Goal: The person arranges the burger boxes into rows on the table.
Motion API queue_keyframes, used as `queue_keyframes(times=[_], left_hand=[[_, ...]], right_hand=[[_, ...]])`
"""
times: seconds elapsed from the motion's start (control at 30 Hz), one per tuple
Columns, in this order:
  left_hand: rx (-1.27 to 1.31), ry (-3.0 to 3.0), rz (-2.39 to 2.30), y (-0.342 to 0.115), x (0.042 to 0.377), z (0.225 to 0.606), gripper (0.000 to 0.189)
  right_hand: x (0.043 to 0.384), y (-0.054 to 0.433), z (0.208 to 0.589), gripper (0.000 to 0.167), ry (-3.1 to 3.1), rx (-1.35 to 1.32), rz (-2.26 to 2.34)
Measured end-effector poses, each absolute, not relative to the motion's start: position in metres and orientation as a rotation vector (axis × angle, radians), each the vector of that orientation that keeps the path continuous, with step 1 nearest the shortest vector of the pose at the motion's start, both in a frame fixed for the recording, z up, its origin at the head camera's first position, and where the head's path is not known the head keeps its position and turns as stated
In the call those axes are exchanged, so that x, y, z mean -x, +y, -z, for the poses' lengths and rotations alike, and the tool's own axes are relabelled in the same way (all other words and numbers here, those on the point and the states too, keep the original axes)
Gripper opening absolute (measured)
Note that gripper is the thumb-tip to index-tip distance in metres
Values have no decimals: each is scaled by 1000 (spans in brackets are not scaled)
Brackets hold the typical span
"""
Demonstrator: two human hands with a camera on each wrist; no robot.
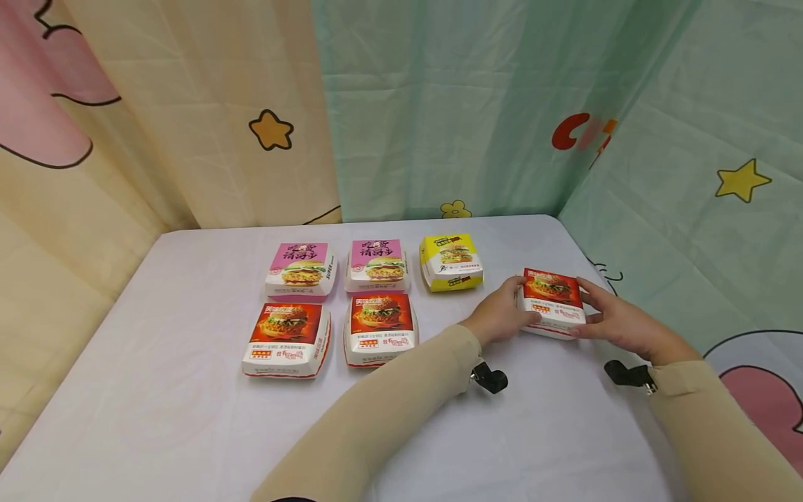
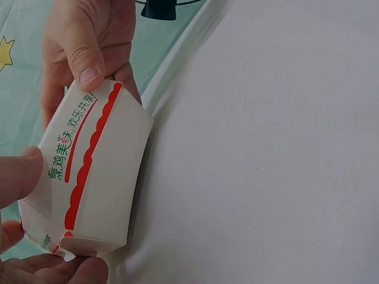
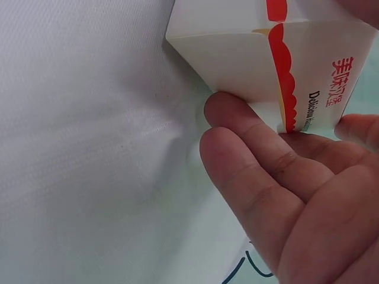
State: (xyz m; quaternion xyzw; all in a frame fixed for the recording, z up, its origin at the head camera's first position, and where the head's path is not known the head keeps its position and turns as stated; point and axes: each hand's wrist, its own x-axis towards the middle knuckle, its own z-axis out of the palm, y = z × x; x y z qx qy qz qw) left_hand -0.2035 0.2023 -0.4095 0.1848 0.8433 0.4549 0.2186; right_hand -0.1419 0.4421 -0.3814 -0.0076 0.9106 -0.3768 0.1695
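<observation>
At the right of the table in the head view, a red and white burger box sits between both hands. My left hand grips its left side, with the thumb at the near left corner. From the other side my right hand holds the box with thumb and fingers. Its white side wall, trimmed with a red scalloped band, faces the left wrist view. The right wrist view shows fingers against the box's lower edge. The lid looks closed.
Left of the hands stand two pink burger boxes in the back row, beside a yellow one. Two more red and white boxes lie in front of the pink ones. Curtains hang behind the white-covered table.
</observation>
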Motion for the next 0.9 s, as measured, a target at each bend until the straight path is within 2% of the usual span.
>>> queue_keyframes(times=[0.9], left_hand=[[-374, 2423, -1247, 171, 169, 394, 78]], right_hand=[[138, 413, 378, 115, 2493, 131, 1189]])
